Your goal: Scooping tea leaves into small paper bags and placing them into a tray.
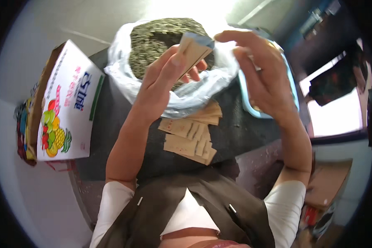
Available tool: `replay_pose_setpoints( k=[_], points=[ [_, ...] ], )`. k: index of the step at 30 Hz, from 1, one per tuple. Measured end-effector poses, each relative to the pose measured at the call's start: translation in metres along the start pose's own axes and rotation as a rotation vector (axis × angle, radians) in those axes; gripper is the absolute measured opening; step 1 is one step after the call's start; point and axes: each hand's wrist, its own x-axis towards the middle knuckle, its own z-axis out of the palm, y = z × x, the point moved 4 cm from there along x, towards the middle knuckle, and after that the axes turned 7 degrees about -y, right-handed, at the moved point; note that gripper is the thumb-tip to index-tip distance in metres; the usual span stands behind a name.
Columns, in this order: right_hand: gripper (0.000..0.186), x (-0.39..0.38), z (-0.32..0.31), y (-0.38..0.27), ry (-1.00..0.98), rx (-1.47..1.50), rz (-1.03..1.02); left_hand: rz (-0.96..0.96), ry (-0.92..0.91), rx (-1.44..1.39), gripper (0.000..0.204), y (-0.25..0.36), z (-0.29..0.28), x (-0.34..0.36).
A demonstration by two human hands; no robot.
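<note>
My left hand (163, 76) is closed around a small kraft paper packet (193, 51), held tilted with its bluish-white upper end raised. Below and behind it, a white plastic bag (122, 53) stands with its mouth spread, full of dried greenish-brown plant bits (146, 43). My right hand (266, 74) hovers to the right, over a light blue basket (244, 93). Its index finger reaches toward the packet's top corner, and thumb and index are apart with nothing clear between them. Whether the fingertip touches the packet I cannot tell. The basket's contents are mostly hidden by this hand.
Several flat kraft packets (186, 142) lie fanned in piles on the dark table (231, 140), close to my body. At the left stands a white carton (72, 107) printed with fruit. A brown cardboard box (328, 182) is low at the right, near a bright window (337, 113).
</note>
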Motion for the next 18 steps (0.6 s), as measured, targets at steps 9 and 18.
replay_pose_setpoints(
  k=[9, 18],
  points=[
    [0.012, -0.119, -0.005, -0.011, 0.090, 0.271, 0.293, 0.027, -0.116, 0.392, 0.065, 0.002, 0.072, -0.027],
    [0.010, -0.243, -0.085, 0.014, 0.319, -0.237, 0.881, 0.077, -0.183, 0.587, 0.045, -0.006, 0.088, -0.053]
  ],
)
